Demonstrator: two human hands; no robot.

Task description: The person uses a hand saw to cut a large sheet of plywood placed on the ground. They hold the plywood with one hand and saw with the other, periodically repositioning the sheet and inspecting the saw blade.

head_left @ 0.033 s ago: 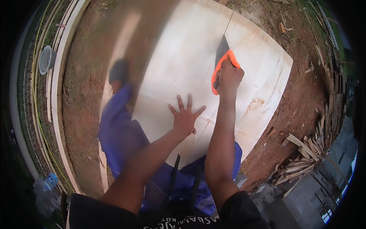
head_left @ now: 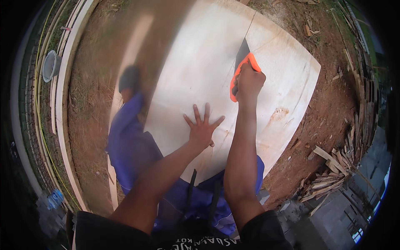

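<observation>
A large pale plywood sheet [head_left: 187, 71] lies before me, its near end by my knees. My right hand [head_left: 251, 83] is closed round the orange handle of a handsaw [head_left: 243, 51], whose dark blade stands in the sheet, pointing away from me. A thin dark cut runs from the blade to the far edge, and a faint line continues nearer to me. Flat on the plywood, left of the saw, rests my left hand [head_left: 202, 130] with fingers spread, holding nothing. Part of the blade is hidden by the handle and below the wood.
My blue-trousered left leg [head_left: 129, 146] is bent beside the sheet, near a blurred plank [head_left: 135, 43]. Long timbers [head_left: 62, 83] and a grey bucket [head_left: 51, 66] lie farther left. On the reddish soil [head_left: 316, 125] at right sits a heap of wood scraps [head_left: 329, 177].
My right hand and the saw have shifted very slightly left and away from me. The left hand remains in place on the plywood.
</observation>
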